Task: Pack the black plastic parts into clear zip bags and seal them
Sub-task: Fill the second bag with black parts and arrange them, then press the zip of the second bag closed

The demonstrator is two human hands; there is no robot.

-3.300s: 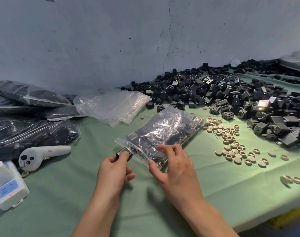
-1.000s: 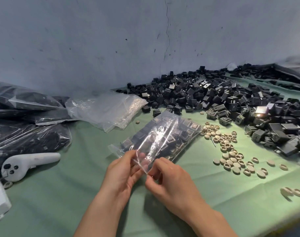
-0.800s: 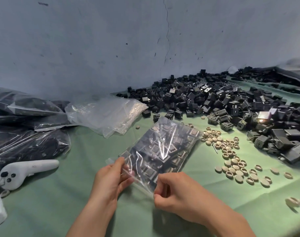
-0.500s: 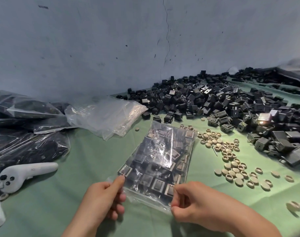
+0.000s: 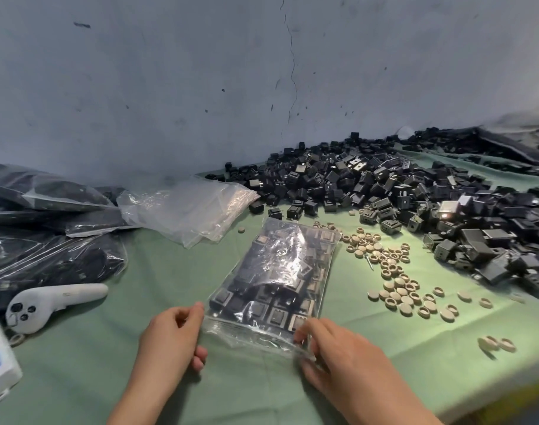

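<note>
1. Filled zip bag [image 5: 274, 280] lies flat on the worktop [image 5: 176, 271], mouth toward the person; loose black parts [image 5: 369, 185] are heaped behind it and to its right.
2. Left hand [image 5: 170, 338] pinches the near-left corner, and right hand [image 5: 332, 351] pinches the near-right corner.
3. Judged step: sealing. Hold the strip taut, press along its whole length, and keep parts off the track.
4. How much of the seal is closed: cannot tell.

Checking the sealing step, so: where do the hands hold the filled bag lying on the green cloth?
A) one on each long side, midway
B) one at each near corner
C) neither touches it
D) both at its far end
B: the left hand holds the near left corner of the filled bag and the right hand grips its near right corner.
</note>
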